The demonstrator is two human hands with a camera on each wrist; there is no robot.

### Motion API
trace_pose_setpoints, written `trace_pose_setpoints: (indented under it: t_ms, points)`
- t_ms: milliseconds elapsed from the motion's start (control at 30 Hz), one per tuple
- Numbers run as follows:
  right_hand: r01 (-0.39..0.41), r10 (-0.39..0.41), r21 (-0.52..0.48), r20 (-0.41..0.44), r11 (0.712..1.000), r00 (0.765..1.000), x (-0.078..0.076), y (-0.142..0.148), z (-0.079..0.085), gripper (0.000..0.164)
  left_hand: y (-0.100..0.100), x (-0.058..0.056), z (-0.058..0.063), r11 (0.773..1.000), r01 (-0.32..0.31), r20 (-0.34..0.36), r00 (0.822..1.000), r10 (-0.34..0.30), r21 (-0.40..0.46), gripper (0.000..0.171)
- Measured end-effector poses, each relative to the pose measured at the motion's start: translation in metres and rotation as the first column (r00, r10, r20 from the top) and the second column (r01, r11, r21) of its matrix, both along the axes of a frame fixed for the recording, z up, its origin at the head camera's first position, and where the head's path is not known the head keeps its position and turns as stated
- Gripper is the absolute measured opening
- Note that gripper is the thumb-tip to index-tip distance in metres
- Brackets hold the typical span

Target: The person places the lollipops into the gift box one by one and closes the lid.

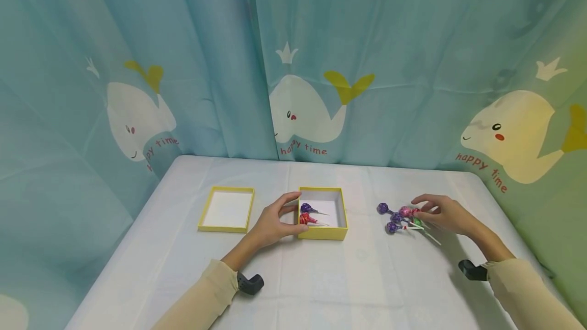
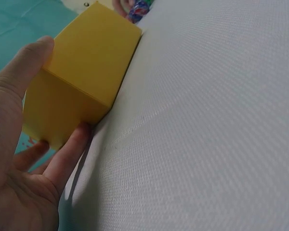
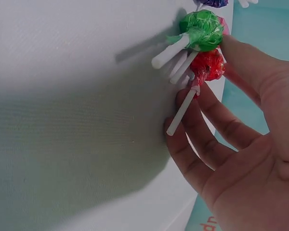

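My left hand [image 1: 273,222] holds a yellow open-topped box [image 1: 323,233] at its left side, thumb at the front and fingers farther back. Inside the box lie a purple lollipop [image 1: 305,208] and a red-orange lollipop [image 1: 304,218]. On the right, my right hand [image 1: 446,214] is at a loose group of lollipops, thumb and fingers apart around a red lollipop [image 3: 209,65]. A green lollipop [image 3: 202,30] lies close to the thumb tip. Purple lollipops [image 1: 391,227] and a pink lollipop [image 1: 405,211] lie left of this hand.
A shallow yellow-rimmed lid [image 1: 222,228] with a white inside lies left of the box. Everything stands on a white-covered table [image 1: 357,279]. Behind it hangs a blue-green curtain [image 1: 220,65] printed with whales.
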State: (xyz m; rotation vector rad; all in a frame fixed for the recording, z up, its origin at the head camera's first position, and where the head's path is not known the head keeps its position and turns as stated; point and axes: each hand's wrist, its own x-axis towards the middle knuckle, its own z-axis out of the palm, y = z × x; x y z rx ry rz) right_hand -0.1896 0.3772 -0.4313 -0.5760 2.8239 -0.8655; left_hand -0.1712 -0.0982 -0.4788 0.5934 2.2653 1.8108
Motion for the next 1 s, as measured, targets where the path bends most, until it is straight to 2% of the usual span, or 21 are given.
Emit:
trace_pose_setpoints:
  t_ms: [433,1000]
  points:
    - [0.033,-0.033,0.011,0.057,0.999,0.998,-0.0013,0.0004,-0.0029,0.02,-0.0003,0.0011,0.0013,1.0,0.003,-0.006,1.0,-0.003,0.009,0.088]
    - [0.043,-0.045,0.047,0.05,0.998,0.998,-0.0008,0.0004,-0.003,0.02,-0.0005,0.0,0.0003,1.0,0.0,-0.001,1.0,0.0,0.001,0.089]
